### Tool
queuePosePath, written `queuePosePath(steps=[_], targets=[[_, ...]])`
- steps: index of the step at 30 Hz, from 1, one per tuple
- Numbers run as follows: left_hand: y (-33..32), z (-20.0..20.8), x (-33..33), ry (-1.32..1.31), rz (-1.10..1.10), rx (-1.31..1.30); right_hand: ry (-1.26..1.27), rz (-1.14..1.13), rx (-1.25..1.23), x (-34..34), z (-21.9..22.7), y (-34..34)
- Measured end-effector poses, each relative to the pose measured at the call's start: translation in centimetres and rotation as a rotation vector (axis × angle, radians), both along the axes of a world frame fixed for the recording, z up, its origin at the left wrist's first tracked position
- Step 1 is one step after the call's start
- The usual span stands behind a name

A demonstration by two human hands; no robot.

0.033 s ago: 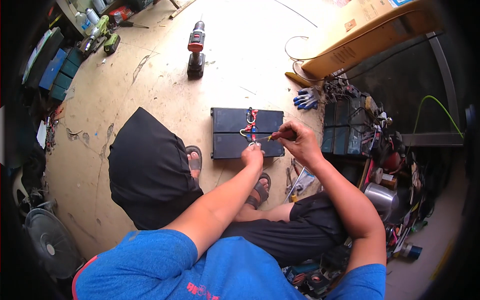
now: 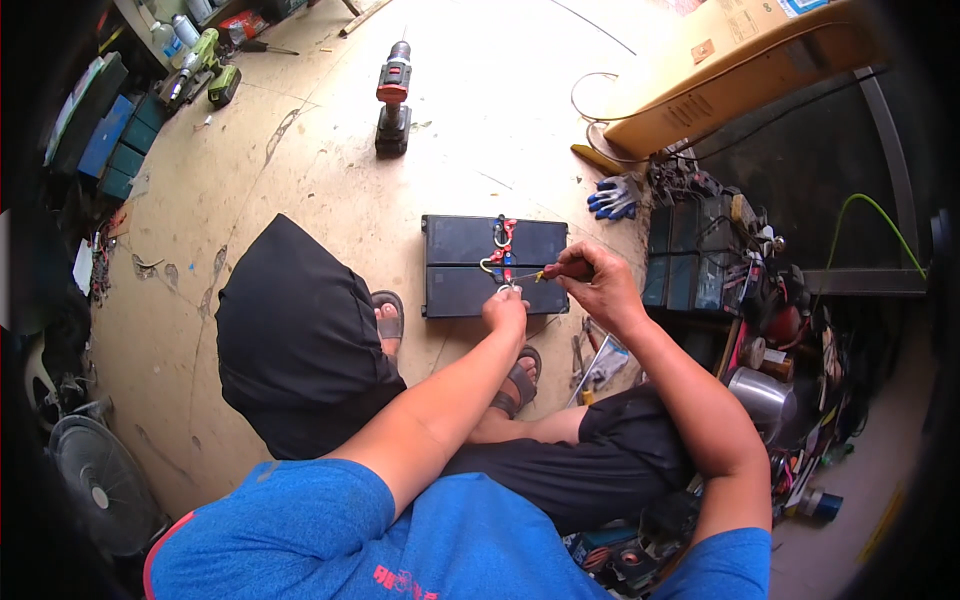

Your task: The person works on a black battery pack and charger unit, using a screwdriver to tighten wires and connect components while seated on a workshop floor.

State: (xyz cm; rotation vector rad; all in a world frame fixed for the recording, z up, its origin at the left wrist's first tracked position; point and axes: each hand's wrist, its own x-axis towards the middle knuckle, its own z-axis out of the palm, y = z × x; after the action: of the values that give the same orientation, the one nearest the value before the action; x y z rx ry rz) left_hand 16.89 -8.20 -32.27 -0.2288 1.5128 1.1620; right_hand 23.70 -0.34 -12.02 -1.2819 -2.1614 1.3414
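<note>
Two black box-shaped batteries (image 2: 465, 295) lie side by side on the floor in front of me, touching along their long edges. Red and blue terminal pieces (image 2: 507, 257) and short pale looped cables (image 2: 488, 265) run down their middle. My right hand (image 2: 608, 290) is closed round the dark red handle of a screwdriver (image 2: 568, 270). Its thin shaft points left at the nearer battery's terminals, with a small yellow bit on it. My left hand (image 2: 506, 312) pinches a pale cable end beside the screwdriver's tip; the fingers partly hide the contact point.
A cordless drill (image 2: 393, 100) stands beyond the batteries. Blue-and-white gloves (image 2: 614, 197) lie to the right, near stacked dark batteries (image 2: 688, 250) and a cardboard box (image 2: 730, 75). Hand tools (image 2: 598, 360) lie by my right foot. A green power tool (image 2: 200, 65) sits far left.
</note>
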Motion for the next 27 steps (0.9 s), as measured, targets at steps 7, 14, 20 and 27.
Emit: queuePosePath(steps=[7, 14, 20, 27], targets=[[1.6, 0.4, -1.1, -0.077, 0.139, -0.073, -0.006, 0.013, 0.021, -0.8, -0.5, 0.5], [1.8, -0.1, -1.3, -0.123, 0.125, -0.091, -0.057, 0.032, 0.044, -1.5, 0.2, 0.6], [0.9, 0.0, -0.2, -0.285, 0.134, -0.163, -0.074, 0.074, 0.036, -1.8, 0.6, 0.4], [2.0, -0.1, -0.4, -0.527, 0.134, -0.131, -0.166, 0.190, 0.138, -2.6, 1.6, -0.5]])
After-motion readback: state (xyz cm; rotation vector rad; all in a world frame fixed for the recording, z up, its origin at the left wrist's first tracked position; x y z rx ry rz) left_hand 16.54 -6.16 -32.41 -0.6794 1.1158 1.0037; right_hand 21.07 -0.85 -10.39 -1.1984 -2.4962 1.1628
